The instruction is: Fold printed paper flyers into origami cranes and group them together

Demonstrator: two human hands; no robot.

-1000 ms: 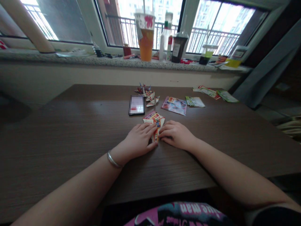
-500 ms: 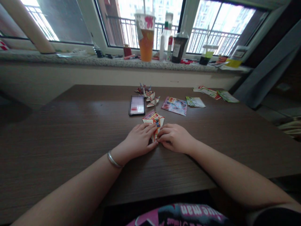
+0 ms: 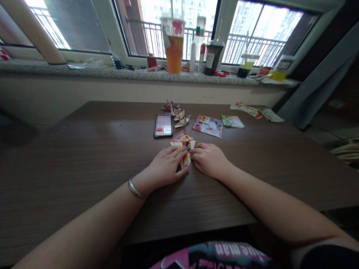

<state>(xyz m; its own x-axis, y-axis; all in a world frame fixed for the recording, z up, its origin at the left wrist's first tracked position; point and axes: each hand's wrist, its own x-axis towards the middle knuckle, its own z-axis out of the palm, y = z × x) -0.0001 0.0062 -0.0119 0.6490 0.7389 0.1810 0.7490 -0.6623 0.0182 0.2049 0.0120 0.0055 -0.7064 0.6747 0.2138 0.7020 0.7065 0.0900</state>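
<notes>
Low centre of the frame, both hands rest on the table point(image 3: 84, 149). The left hand point(image 3: 168, 164) lies flat, its fingers pressing the folded paper point(image 3: 185, 143). The right hand point(image 3: 209, 160) has crept slightly up-frame along the crease, fingertips bunched there; whether it pinches or only presses cannot be told. The paper's long axis runs near-to-far, its wider end pointing at the phone point(image 3: 163, 125).

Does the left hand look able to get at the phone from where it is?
Probably yes: the phone lies just beyond the left hand, only bare table between; the folded paper sits to the right.
</notes>
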